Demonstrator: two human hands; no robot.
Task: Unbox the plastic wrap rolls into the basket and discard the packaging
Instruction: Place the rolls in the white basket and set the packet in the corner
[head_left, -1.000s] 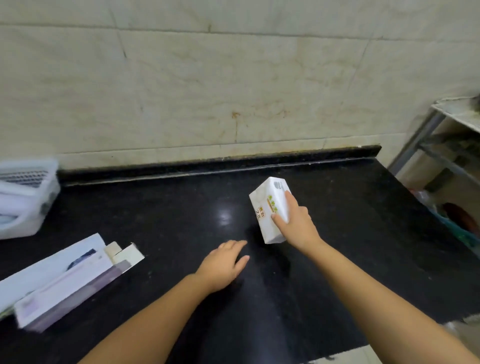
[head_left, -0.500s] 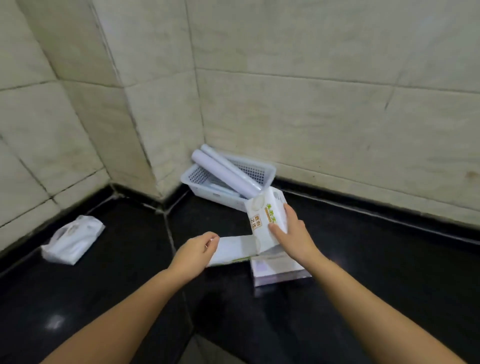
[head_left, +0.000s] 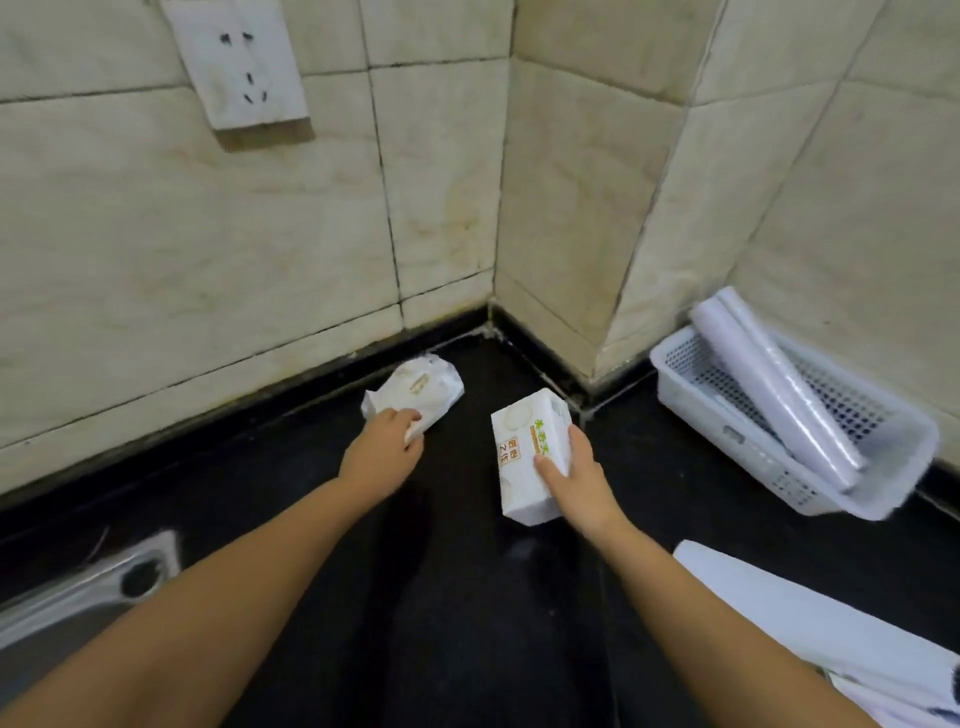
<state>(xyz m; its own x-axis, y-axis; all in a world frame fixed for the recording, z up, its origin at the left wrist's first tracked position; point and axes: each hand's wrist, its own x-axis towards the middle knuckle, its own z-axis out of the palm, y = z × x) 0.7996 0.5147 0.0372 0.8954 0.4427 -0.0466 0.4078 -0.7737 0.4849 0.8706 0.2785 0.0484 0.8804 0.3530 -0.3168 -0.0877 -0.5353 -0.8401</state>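
Note:
My right hand (head_left: 582, 480) grips a white tissue pack (head_left: 524, 452) with green and orange print, held just above the black counter. Further left, my left hand (head_left: 382, 452) closes its fingers on the near end of a crumpled white plastic pack (head_left: 415, 389) lying by the wall. At the right, a white perforated basket (head_left: 737, 434) holds two plastic wrap rolls (head_left: 774, 384), leaning out over its rim. A flat white box (head_left: 810, 618), the packaging, lies at the lower right, partly cut off by the frame.
The black counter (head_left: 467, 597) runs into a tiled corner. A wall socket (head_left: 239, 62) sits high on the left wall. A steel sink edge (head_left: 88, 587) shows at the lower left.
The view swung left from the basket to the counter corner. My right hand still carries the tissue pack. My left hand reached out and took hold of the crumpled white pack.

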